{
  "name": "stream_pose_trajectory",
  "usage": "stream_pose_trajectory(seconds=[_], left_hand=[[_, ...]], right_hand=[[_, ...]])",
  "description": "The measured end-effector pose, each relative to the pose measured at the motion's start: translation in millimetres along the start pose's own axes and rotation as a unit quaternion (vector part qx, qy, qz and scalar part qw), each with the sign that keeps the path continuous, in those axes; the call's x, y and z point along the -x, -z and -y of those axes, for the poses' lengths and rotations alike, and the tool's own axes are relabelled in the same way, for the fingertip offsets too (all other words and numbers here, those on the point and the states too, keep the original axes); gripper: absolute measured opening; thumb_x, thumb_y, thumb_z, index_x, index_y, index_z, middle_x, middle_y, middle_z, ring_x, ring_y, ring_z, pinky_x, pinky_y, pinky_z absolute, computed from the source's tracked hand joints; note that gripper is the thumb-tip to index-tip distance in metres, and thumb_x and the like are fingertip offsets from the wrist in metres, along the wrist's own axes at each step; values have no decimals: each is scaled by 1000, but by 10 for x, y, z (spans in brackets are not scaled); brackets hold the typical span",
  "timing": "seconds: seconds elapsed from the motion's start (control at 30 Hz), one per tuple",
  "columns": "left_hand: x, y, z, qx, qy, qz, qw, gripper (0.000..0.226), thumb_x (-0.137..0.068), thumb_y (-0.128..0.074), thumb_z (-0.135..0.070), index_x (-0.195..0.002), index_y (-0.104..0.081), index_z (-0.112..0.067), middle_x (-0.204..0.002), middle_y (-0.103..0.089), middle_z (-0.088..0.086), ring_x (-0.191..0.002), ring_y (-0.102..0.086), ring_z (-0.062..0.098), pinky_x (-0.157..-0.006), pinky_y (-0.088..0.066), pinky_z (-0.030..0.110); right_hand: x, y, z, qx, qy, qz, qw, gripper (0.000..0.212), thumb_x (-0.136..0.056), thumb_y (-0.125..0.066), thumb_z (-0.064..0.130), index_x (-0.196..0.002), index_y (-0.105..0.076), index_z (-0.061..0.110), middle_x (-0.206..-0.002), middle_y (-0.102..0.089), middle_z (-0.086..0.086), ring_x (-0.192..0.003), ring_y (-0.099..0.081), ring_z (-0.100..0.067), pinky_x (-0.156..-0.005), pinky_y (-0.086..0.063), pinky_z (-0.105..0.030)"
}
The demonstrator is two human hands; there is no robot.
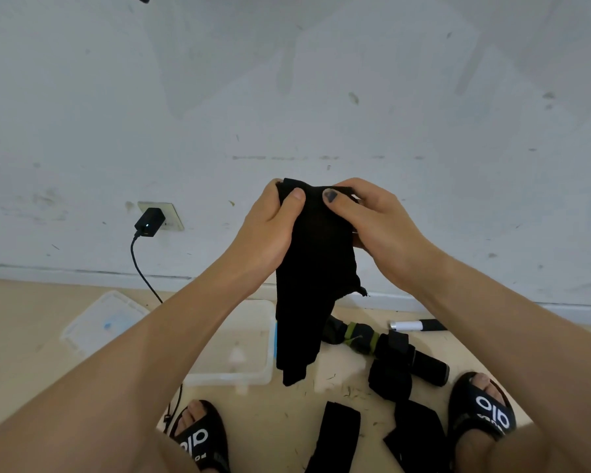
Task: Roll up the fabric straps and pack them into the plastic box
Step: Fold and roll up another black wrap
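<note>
Clearly soft and limp, the black strap (313,268) hangs at 6 o'clock from both hands (321,220), which pinch its top edge.

A black fabric strap (316,268) hangs vertically in the air in front of a pale wall, its top edge bunched and its lower end dangling loose with a frayed side edge. Below it, a clear plastic box (232,343) sits open on the beige floor, with its clear lid (103,322) lying flat just to the left. To the right of the box, more black straps lie on the floor: a loose pile with one green-banded piece (362,334), and two flat straps (338,435) (417,435) nearer the viewer.
</note>
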State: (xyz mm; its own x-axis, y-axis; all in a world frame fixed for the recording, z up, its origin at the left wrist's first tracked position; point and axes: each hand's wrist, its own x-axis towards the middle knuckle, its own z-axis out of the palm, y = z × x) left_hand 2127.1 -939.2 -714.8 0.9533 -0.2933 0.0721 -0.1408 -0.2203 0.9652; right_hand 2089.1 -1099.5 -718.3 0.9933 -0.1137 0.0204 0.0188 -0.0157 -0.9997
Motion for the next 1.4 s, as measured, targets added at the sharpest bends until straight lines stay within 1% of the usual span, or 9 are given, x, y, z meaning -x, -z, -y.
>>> stream_pose_trajectory(seconds=[0.1,0.17,0.33,0.47,0.67,0.83,0.97,1.17,1.4], left_hand=[[-14,20,22,0,-18,5,1000,13,-107,-47,-25,-113,-59,-26,-105,-64,-8,-99,-64,6,-83,-51,27],[-26,36,27,3,-42,7,999,18,-106,-48,-18,-116,-59,-29,-104,-62,-9,-95,-61,5,-80,-49,25],[-7,71,12,27,-61,41,997,29,-106,-43,-11,-112,-62,-32,-103,-62,-12,-96,-60,4,-82,-52,26],[5,63,-34,76,-14,30,997,24,-108,-42,-29,-104,-65,-29,-99,-65,-16,-94,-62,2,-84,-53,27],[-1,83,-10,57,-14,43,997,14,-107,-48,-21,-110,-61,-24,-88,-62,-5,-73,-60,5,-60,-46,18],[-28,123,15,13,-46,43,998,14,-106,-50,-20,-112,-60,-27,-97,-62,-6,-85,-62,8,-72,-48,24],[-8,171,4,-58,-97,46,993,14,-107,-49,-18,-116,-57,-26,-100,-61,-13,-88,-59,-2,-72,-47,14],[50,189,4,-139,-207,50,967,16,-105,-49,-6,-114,-55,-17,-102,-60,-15,-96,-58,1,-82,-45,11],[45,174,5,-64,-133,66,987,20,-101,-53,-4,-102,-56,-24,-90,-58,-16,-88,-56,1,-78,-44,14]], right_hand=[[-9,26,-19,-20,10,-5,1000,16,-102,-62,16,-111,-68,5,-105,-71,-21,-98,-73,-30,-87,-60,-45],[-4,20,-25,-43,10,3,999,15,-101,-62,14,-112,-68,4,-105,-71,-24,-101,-72,-35,-86,-60,-42],[-5,20,-23,-58,19,14,998,14,-101,-61,10,-112,-68,5,-102,-72,-22,-93,-73,-30,-77,-61,-32],[-18,31,-25,-28,44,25,998,10,-100,-63,8,-108,-69,8,-97,-72,-16,-90,-72,-23,-74,-58,-30],[-1,22,-42,41,84,17,995,9,-100,-63,9,-105,-70,11,-98,-71,-13,-91,-70,-24,-79,-58,-37],[16,15,-12,-44,7,41,998,15,-101,-61,12,-114,-67,8,-100,-71,-17,-90,-71,-21,-72,-57,-28],[18,15,31,-82,-45,53,994,18,-101,-61,14,-118,-67,8,-95,-72,-5,-84,-72,-14,-69,-56,-24],[11,23,58,-95,-69,83,990,19,-103,-60,27,-95,-70,12,-88,-69,0,-82,-69,-12,-75,-55,-27],[3,53,38,-112,-46,51,991,19,-94,-67,4,-113,-71,2,-98,-73,-11,-88,-71,-18,-72,-56,-23]])
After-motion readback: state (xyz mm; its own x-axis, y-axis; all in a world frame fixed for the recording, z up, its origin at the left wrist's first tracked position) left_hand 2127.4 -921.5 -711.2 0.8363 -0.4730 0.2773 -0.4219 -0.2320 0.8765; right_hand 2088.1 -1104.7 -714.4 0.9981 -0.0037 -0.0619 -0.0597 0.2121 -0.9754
